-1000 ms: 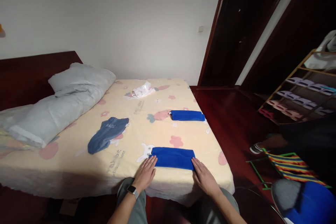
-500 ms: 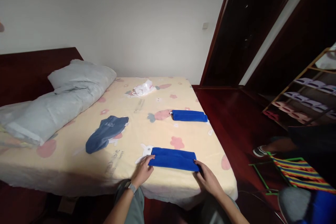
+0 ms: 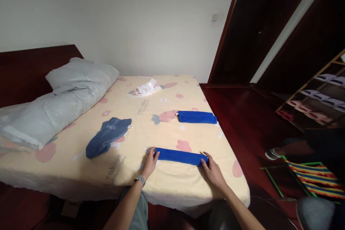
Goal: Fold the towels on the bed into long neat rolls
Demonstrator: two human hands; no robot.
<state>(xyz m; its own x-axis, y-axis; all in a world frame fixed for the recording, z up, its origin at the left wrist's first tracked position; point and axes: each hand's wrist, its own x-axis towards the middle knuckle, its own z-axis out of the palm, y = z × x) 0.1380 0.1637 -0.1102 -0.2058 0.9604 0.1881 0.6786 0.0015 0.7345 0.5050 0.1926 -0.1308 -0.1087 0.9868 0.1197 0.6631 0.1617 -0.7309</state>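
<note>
Folded blue cloth [image 3: 180, 156] stretching across bed [image 3: 228, 158], lower centre of frame, long axis running left to right, dipping slightly rightward. Left hand [image 3: 150, 163]: fingers pinching left end; right hand [image 3: 214, 173]: fingers pinching right end; neither sitting nearer.

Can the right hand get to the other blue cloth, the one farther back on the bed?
Probably yes. The right hand is holding one end of the near blue cloth, so it would have to let go first, but only the bedsheet lies between it and the far blue cloth.
</note>
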